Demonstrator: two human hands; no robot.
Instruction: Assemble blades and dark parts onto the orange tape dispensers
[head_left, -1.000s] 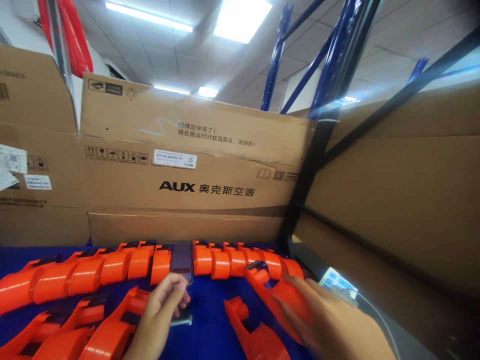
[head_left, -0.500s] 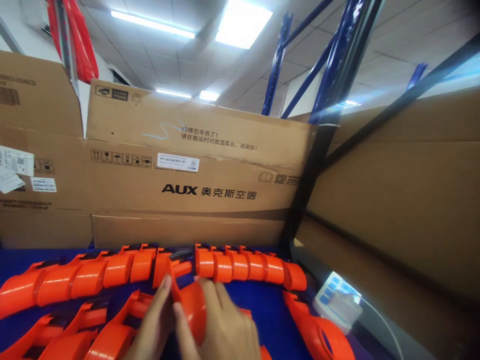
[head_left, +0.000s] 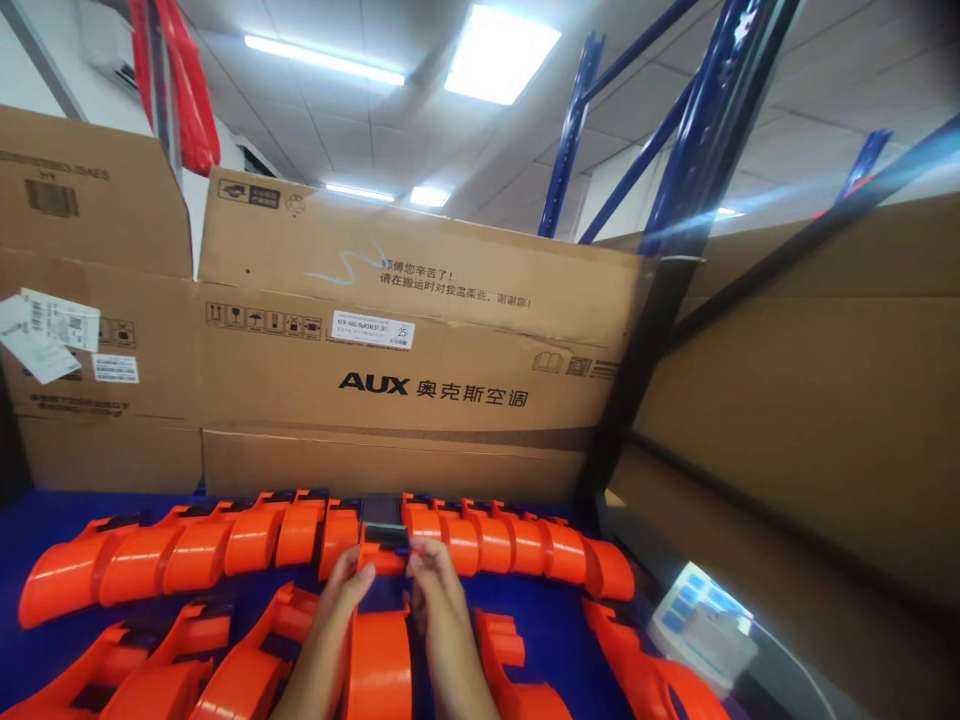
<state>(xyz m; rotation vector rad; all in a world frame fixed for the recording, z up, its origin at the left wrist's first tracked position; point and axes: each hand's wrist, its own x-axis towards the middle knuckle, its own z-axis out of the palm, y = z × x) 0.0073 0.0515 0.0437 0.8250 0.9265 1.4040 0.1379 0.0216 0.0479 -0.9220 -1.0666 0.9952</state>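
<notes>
Both hands hold an orange tape dispenser (head_left: 381,660) low in the middle of the head view. Its head, with a dark strip across the top, points away from me. My left hand (head_left: 337,610) grips the left side of that head, thumb on the orange part. My right hand (head_left: 439,600) has its fingers closed at the right side, by the dark strip. Behind the hands stand two rows of similar orange dispensers, one left (head_left: 251,540) and one right (head_left: 495,545). More lie nearer, at lower left (head_left: 154,690) and lower right (head_left: 517,680).
A blue table surface (head_left: 559,640) lies under the dispensers. Cardboard panels (head_left: 450,450) stand along the back, with a dark rack post (head_left: 626,400) at right. A white device with blue keys (head_left: 701,610) and a cable sits at the right edge.
The held dispenser has turned so its head points away from me. My right hand has moved from over its round body to the head's right side. The view has shifted slightly.
</notes>
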